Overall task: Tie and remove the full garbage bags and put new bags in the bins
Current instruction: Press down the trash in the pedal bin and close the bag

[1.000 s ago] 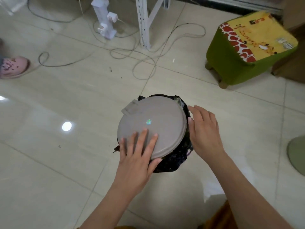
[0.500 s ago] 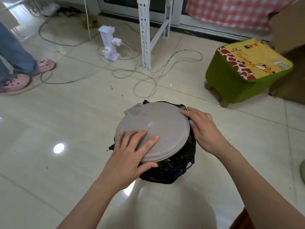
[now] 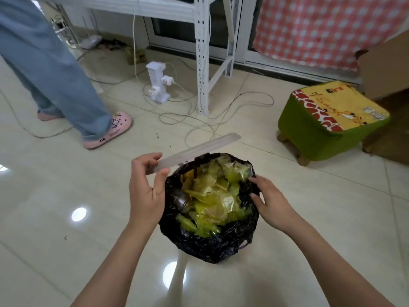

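We see one bin, wrapped in a black garbage bag (image 3: 212,242), standing on the tiled floor (image 3: 66,251) directly between our two hands. The bag's mouth is open and folded over the rim, and it is filled close to the top with crumpled yellow wrappers (image 3: 212,196).

Our left hand (image 3: 145,191) sits just beside the bag's left edge. Its fingers and thumb are curled round the near end of the grey lid (image 3: 194,151), pinching it; the lid is tilted up so we see it almost edge-on, slanting from the hand up and to the right above the far rim of the bag. Whether its far end touches the bin we cannot tell from this angle.

Our right hand (image 3: 269,200) is at the bag's right edge, fingers bent, with the fingertips on the black plastic at the rim. It seems to be pinching a fold of the bag, though the grip is partly hidden.

Counting what is around: one bin, one bag, one lid, two hands. Farther back stand one green stool (image 3: 327,125) with a yellow giraffe-print top, one white power tower (image 3: 157,85) with cables trailing across the floor, and one white shelf leg (image 3: 202,63). Another person in blue jeans (image 3: 51,69) stands at the upper left wearing two pink clogs (image 3: 110,131).
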A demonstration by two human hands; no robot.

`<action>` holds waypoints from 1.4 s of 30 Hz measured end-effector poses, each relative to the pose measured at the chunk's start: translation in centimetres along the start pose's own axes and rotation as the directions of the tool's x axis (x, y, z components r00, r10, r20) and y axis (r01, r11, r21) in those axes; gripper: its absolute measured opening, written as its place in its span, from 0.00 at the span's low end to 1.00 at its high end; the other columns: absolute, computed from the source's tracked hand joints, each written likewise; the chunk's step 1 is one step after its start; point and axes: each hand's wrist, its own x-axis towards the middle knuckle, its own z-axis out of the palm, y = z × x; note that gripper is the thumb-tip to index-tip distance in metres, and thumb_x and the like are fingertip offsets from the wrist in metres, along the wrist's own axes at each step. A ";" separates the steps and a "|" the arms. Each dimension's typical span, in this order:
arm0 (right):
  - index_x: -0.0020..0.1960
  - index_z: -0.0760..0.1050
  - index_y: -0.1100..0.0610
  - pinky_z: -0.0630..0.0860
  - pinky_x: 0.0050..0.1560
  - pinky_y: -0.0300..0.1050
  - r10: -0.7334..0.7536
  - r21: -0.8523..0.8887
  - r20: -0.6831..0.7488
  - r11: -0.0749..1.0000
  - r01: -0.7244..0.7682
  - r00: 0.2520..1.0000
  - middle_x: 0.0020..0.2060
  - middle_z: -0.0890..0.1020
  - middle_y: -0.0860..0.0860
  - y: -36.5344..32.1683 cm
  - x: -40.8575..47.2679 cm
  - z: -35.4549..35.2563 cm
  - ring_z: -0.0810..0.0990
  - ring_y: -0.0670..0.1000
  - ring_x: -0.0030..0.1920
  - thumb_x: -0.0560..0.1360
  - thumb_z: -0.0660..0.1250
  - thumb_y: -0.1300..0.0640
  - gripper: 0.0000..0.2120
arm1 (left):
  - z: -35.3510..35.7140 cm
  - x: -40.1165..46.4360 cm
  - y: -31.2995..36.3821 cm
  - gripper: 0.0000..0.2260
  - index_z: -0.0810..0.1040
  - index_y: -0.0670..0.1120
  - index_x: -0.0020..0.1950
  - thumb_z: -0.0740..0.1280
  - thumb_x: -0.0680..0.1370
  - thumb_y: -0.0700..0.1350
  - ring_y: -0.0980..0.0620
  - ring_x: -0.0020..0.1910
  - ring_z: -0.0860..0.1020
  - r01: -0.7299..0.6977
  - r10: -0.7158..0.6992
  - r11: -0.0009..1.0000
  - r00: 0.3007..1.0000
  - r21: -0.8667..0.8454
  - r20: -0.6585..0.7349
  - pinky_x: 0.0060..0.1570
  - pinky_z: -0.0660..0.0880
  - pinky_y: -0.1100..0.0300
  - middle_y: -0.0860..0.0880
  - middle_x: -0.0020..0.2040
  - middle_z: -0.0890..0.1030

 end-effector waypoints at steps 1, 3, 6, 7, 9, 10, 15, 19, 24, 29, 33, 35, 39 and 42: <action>0.74 0.65 0.59 0.59 0.72 0.39 0.004 0.014 -0.003 1.000 -0.004 1.000 0.72 0.68 0.55 0.0 0.0 0.1 0.67 0.54 0.71 0.81 0.61 0.61 0.22 | 0.1 0.5 0.1 0.05 0.66 0.67 0.53 0.60 0.80 0.57 0.55 0.57 0.76 0.008 -0.009 1.000 0.999 -0.021 -0.041 0.58 0.72 0.60 0.55 0.57 0.77; 0.74 0.64 0.59 0.63 0.72 0.47 0.024 0.037 -0.001 0.999 -0.024 1.000 0.71 0.68 0.55 -0.1 0.0 0.3 0.67 0.54 0.71 0.81 0.61 0.61 0.22 | 0.2 1.4 -0.1 0.05 0.66 0.67 0.50 0.61 0.80 0.55 0.52 0.58 0.77 0.039 -0.046 0.997 0.994 -0.066 -0.095 0.58 0.72 0.58 0.51 0.57 0.78; 0.76 0.61 0.55 0.64 0.72 0.47 0.086 0.084 0.035 0.993 -0.088 0.996 0.72 0.67 0.54 -0.1 -0.4 0.5 0.66 0.53 0.72 0.81 0.60 0.61 0.24 | 0.6 2.4 -0.5 0.06 0.70 0.64 0.50 0.61 0.81 0.50 0.55 0.59 0.78 0.081 -0.100 0.990 0.981 -0.119 -0.169 0.60 0.72 0.60 0.54 0.55 0.79; 0.77 0.59 0.53 0.64 0.72 0.48 0.108 0.102 0.056 0.988 -0.113 0.993 0.72 0.67 0.54 -0.2 -0.5 0.6 0.66 0.53 0.71 0.82 0.59 0.60 0.25 | 0.7 2.5 -0.7 0.07 0.71 0.62 0.52 0.61 0.82 0.48 0.59 0.57 0.77 0.088 -0.108 0.990 0.974 -0.106 -0.199 0.59 0.72 0.63 0.57 0.53 0.79; 0.78 0.57 0.49 0.65 0.72 0.50 0.148 0.152 0.096 0.975 -0.162 0.984 0.72 0.67 0.54 -0.2 -0.6 0.9 0.67 0.54 0.71 0.83 0.57 0.58 0.25 | 0.7 2.5 -1.4 0.07 0.74 0.55 0.57 0.59 0.83 0.45 0.66 0.55 0.76 0.142 -0.157 0.987 0.959 -0.079 -0.235 0.57 0.71 0.70 0.59 0.54 0.79; 0.78 0.56 0.48 0.66 0.71 0.51 0.167 0.188 0.112 0.964 -0.186 0.980 0.72 0.67 0.53 -0.3 -0.7 1.0 0.68 0.54 0.70 0.83 0.57 0.58 0.25 | 0.6 2.6 -1.9 0.09 0.75 0.52 0.59 0.58 0.83 0.45 0.66 0.57 0.75 0.193 -0.208 0.977 0.949 -0.085 -0.236 0.58 0.70 0.71 0.57 0.56 0.79; 0.77 0.57 0.40 0.75 0.64 0.54 0.271 0.429 0.175 0.844 -0.321 0.947 0.72 0.68 0.50 -1.0 -0.8 1.7 0.71 0.55 0.68 0.84 0.54 0.57 0.24 | 0.6 3.0 -3.2 0.16 0.75 0.50 0.65 0.54 0.84 0.54 0.57 0.61 0.76 0.478 -0.505 0.850 0.860 -0.221 -0.080 0.63 0.71 0.51 0.64 0.57 0.78; 0.76 0.56 0.39 0.78 0.60 0.52 0.297 0.461 0.198 0.813 -0.356 0.934 0.70 0.70 0.52 -1.1 -0.9 2.3 0.74 0.55 0.65 0.83 0.54 0.57 0.25 | 1.3 2.6 -3.3 0.12 0.74 0.56 0.57 0.51 0.84 0.54 0.55 0.60 0.77 0.556 -0.587 0.770 0.810 -0.313 -0.004 0.66 0.69 0.50 0.66 0.58 0.76; 0.75 0.56 0.36 0.81 0.38 0.42 0.334 0.459 0.264 0.782 -0.422 0.905 0.62 0.72 0.48 -0.6 -1.1 2.1 0.78 0.49 0.53 0.83 0.55 0.57 0.25 | 1.6 3.5 -2.7 0.12 0.75 0.60 0.49 0.54 0.84 0.54 0.55 0.52 0.81 0.581 -0.637 0.735 0.768 -0.350 -0.061 0.60 0.73 0.54 0.64 0.54 0.78; 0.74 0.53 0.34 0.78 0.34 0.38 0.359 0.364 0.334 0.804 -0.470 0.872 0.66 0.72 0.48 -0.2 -1.6 1.3 0.78 0.52 0.55 0.83 0.54 0.56 0.25 | 0.8 4.0 -3.6 0.10 0.77 0.55 0.51 0.60 0.81 0.57 0.51 0.47 0.84 0.608 -0.712 0.658 0.694 -0.444 -0.107 0.51 0.78 0.59 0.51 0.59 0.80; 0.73 0.52 0.34 0.82 0.47 0.53 0.374 0.344 0.351 0.801 -0.490 0.858 0.57 0.75 0.44 -0.6 -1.9 1.2 0.81 0.52 0.51 0.83 0.54 0.55 0.25 | 1.2 3.9 -3.9 0.08 0.72 0.49 0.48 0.65 0.80 0.52 0.47 0.46 0.85 0.612 -0.762 0.596 0.635 -0.521 -0.126 0.49 0.80 0.58 0.47 0.54 0.82; 0.73 0.50 0.35 0.82 0.50 0.57 0.379 0.341 0.362 0.796 -0.499 0.852 0.53 0.76 0.43 -0.8 -2.3 1.4 0.81 0.54 0.51 0.83 0.55 0.55 0.25 | 1.5 3.8 -4.0 0.09 0.70 0.46 0.43 0.66 0.80 0.48 0.45 0.47 0.84 0.607 -0.773 0.574 0.622 -0.550 -0.121 0.50 0.80 0.57 0.45 0.53 0.81; 0.73 0.48 0.35 0.81 0.50 0.59 0.402 0.334 0.384 0.779 -0.531 0.831 0.49 0.78 0.48 -0.9 -3.0 1.7 0.81 0.55 0.48 0.83 0.55 0.56 0.27 | 2.4 3.7 -3.9 0.07 0.76 0.44 0.41 0.69 0.79 0.42 0.43 0.50 0.83 0.594 -0.776 0.567 0.617 -0.570 -0.129 0.54 0.80 0.54 0.48 0.47 0.81; 0.72 0.51 0.35 0.84 0.45 0.52 0.406 0.369 0.412 0.744 -0.557 0.816 0.54 0.76 0.44 -0.8 -3.2 1.5 0.81 0.51 0.50 0.83 0.56 0.57 0.26 | 2.9 3.5 -3.9 0.05 0.81 0.45 0.53 0.68 0.79 0.40 0.48 0.57 0.81 0.628 -0.752 0.581 0.658 -0.518 -0.045 0.56 0.79 0.57 0.49 0.55 0.81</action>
